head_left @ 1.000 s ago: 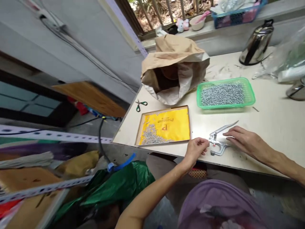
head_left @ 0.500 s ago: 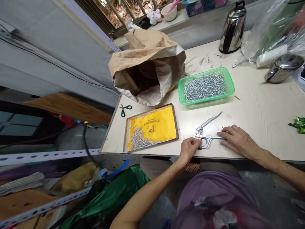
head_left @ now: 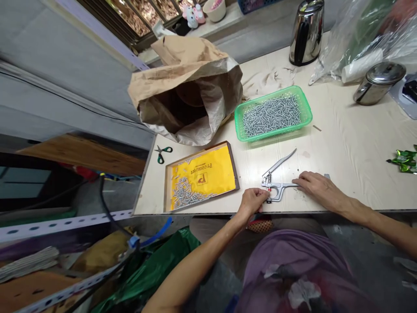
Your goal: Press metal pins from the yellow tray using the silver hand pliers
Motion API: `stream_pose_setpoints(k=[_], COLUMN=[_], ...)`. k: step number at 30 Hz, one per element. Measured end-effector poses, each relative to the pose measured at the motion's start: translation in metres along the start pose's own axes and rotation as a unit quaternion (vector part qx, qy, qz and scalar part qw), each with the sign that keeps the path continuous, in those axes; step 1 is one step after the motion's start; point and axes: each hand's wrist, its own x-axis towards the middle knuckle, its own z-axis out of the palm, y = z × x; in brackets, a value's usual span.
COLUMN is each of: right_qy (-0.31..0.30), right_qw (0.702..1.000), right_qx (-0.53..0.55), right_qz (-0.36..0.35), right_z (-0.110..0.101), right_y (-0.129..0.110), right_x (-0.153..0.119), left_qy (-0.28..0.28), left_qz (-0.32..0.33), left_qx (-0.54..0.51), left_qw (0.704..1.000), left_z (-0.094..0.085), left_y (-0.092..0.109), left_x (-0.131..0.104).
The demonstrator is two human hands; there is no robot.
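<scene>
A pair of silver snap-fastener pliers (head_left: 279, 188) lies on the table near its front edge, the upper handle raised and a coil spring by the pivot. My left hand (head_left: 252, 202) is pinched at the jaw end, next to a small red part; what the fingertips hold, if anything, is too small to name. Over the lower handle lies my right hand (head_left: 321, 189), fingers curled onto it, with the handle's tip showing beyond. Left of the hands, a shallow box (head_left: 232, 167) with a yellow lining holds small metal pins (head_left: 187, 192).
A green basket (head_left: 273, 137) full of silver metal pieces stands behind the pliers. Further back are a large paper sack (head_left: 182, 69), a kettle (head_left: 306, 37) and a lidded steel cup (head_left: 374, 89). Scissors (head_left: 162, 153) lie at the left; green foil (head_left: 405, 161) lies at the right.
The view has shifted slightly, so the table's things sit a little further left. Both hands stay at the pliers; the right hand's fingers lie slightly further over the lower handle.
</scene>
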Motion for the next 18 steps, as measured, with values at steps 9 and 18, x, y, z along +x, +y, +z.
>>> stream_pose_setpoints(k=[9,18], right_qy=[-0.012,0.126], right_qw=[0.999,0.981], right_qx=[-0.039,-0.005], right_qz=[-0.016,-0.149], right_z=[-0.005,0.002], right_y=[0.008,0.041], right_x=[0.009,0.069], left_qy=[-0.014,-0.03], left_qz=[-0.021,0.076], left_qx=[0.01,0.034], left_qw=[1.0,0.996], left_z=[0.002,-0.017], left_y=[0.003,0.013], left_x=[0.001,-0.021])
